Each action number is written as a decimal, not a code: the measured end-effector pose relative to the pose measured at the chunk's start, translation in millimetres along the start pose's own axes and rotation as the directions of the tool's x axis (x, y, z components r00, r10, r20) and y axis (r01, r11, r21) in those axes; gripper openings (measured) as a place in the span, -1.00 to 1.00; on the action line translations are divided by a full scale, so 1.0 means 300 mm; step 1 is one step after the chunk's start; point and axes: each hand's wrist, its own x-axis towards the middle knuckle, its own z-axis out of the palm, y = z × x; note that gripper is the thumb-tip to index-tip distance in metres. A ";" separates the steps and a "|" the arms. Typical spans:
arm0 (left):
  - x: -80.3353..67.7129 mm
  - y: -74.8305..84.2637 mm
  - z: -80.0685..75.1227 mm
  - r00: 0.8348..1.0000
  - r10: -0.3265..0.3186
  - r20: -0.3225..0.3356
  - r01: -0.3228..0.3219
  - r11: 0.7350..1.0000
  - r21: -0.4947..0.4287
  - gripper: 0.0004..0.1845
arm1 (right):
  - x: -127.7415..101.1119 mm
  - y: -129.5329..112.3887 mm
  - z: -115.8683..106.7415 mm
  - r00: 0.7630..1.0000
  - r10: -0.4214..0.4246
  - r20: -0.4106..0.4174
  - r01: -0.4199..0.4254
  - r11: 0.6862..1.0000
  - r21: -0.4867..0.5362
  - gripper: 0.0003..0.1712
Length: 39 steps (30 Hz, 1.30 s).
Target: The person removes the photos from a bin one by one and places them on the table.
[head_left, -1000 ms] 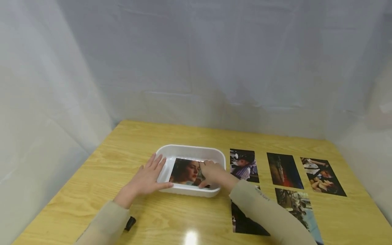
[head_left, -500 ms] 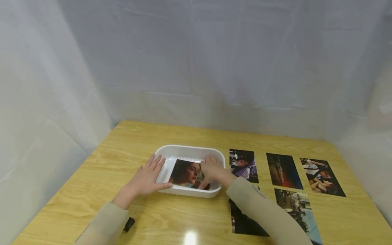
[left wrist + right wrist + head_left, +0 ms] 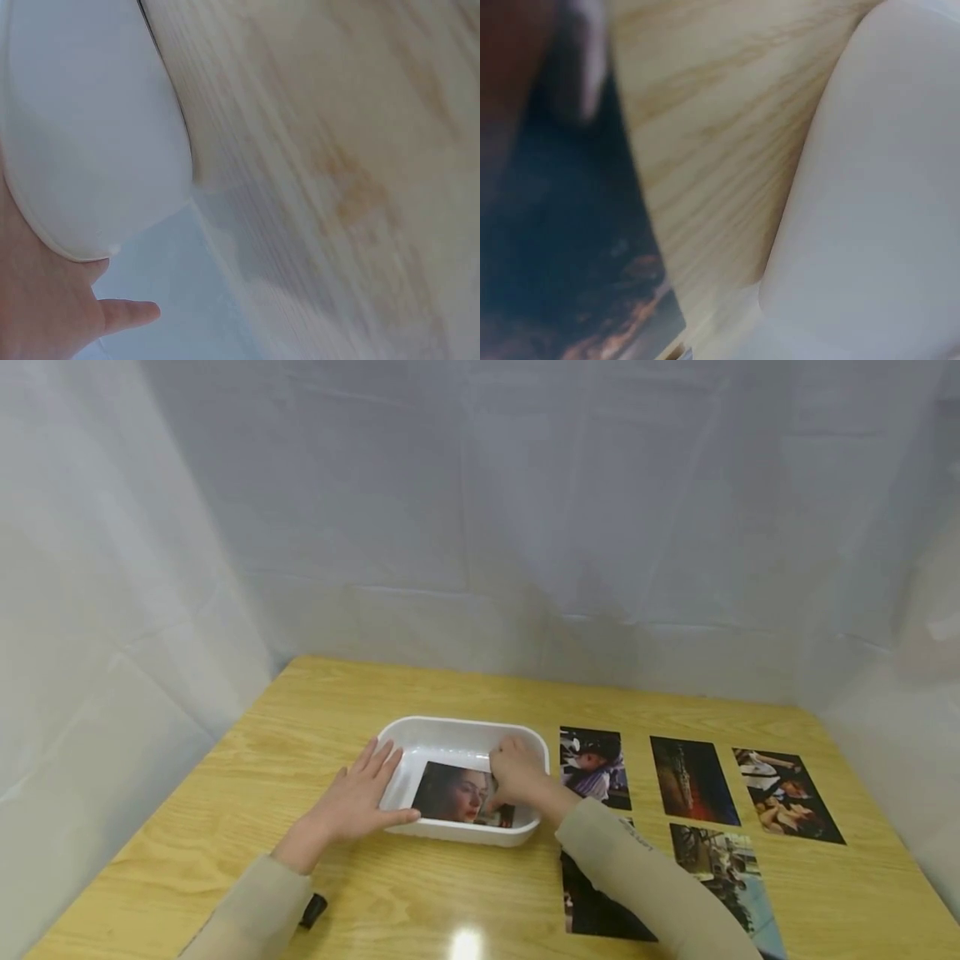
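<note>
Inside a white plastic tray [image 3: 456, 833] lies a glossy photo [image 3: 446, 793] showing a person's head. My right hand [image 3: 519, 777] is in the tray over the photo's right end. Its fingers bend toward the thumb, holding the photo across its width, and they hide part of it. My left hand [image 3: 356, 797] rests on the tray's left rim with fingers spread straight and the thumb along the near corner. In the left wrist view, the tray's outer wall [image 3: 105, 127] shows beside the left hand [image 3: 45, 307].
Several other photos lie right of the tray, among them a dark one [image 3: 693, 781], one of people [image 3: 791, 797] and one with pale blue [image 3: 727, 872]. My right sleeve [image 3: 630, 868] covers part of another. A small black object [image 3: 313, 911] sits near my left sleeve.
The photo's far edge has shifted toward the tray's near wall, and my right hand's fingers have drawn in closer to its thumb. The left hand stays on the rim.
</note>
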 end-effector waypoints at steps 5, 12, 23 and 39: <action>0.000 0.000 0.005 1.000 0.012 0.001 -0.012 1.000 -0.006 0.03 | -0.005 0.006 -0.010 0.999 -0.018 0.032 0.012 0.982 0.189 -0.51; 0.003 -0.002 0.008 1.000 0.000 -0.005 0.000 1.000 0.003 0.03 | -0.029 0.007 -0.073 0.983 -0.139 -0.119 0.159 0.970 0.182 -0.72; 0.009 -0.005 0.005 1.000 0.008 0.002 -0.008 1.000 0.012 0.03 | -0.148 0.075 -0.249 0.971 0.095 -0.219 0.032 0.857 0.515 -0.86; 0.030 0.017 0.003 1.000 0.020 0.000 -0.020 1.000 0.006 0.03 | -0.587 0.378 -0.339 0.935 0.333 -0.119 -0.177 0.733 0.657 -0.74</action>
